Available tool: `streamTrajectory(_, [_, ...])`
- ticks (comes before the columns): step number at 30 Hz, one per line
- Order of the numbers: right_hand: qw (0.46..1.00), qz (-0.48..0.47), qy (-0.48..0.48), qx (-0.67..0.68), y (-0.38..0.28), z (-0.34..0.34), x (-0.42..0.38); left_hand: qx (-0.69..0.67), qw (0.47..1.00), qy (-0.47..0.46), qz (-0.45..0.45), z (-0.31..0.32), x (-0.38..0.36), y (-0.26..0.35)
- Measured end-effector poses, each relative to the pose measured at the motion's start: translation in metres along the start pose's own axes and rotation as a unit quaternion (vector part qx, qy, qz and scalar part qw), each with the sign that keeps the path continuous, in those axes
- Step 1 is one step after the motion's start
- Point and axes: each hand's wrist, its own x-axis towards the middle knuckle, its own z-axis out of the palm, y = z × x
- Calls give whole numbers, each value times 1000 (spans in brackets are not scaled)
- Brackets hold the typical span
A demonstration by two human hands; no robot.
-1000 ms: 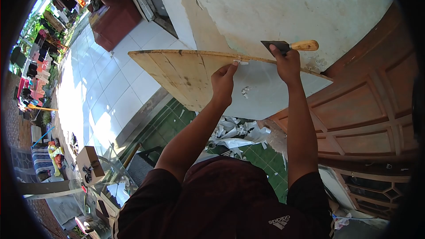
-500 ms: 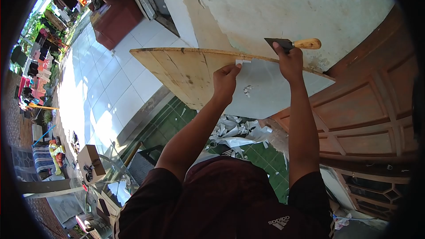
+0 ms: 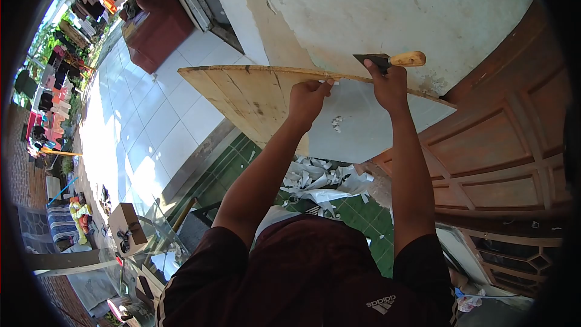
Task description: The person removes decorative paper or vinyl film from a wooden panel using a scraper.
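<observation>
I see my left hand [image 3: 307, 98] pinched shut on a small strip of white covering [image 3: 327, 82] at the top edge of the flat plywood board [image 3: 254, 100], thumb and fingers closed tight on it. My right hand [image 3: 387, 85] is wrapped around a scraper with a dark metal blade and pale wooden handle [image 3: 390, 59], held just above that same edge. The blade points left, toward my left hand, so the tool's long axis runs roughly along the board's rim. The board leans with its bare wood half to the left and its white-covered half [image 3: 357, 124] to the right; the strip sits at the rim between my two hands, touching the left and only near the blade tip. Torn white scraps [image 3: 321, 181] lie on the green tiled floor [image 3: 357, 218] below.
</observation>
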Motion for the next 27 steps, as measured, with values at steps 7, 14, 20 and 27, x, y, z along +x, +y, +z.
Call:
streamTrajectory(7, [1000, -5, 6, -21, 0, 3, 0, -41, 998, 22, 36, 4, -5, 3])
streamTrajectory(14, [981, -114, 137, -76, 13, 32, 2, -49, 998, 17, 41, 5, -2, -3])
streamTrajectory(20, [961, -127, 160, -188, 7, 39, 3, 12, 997, 29, 63, 4, -6, -11])
streamTrajectory(27, [952, -114, 142, -245, 14, 43, 7, 63, 995, 34, 76, 1, -16, -16])
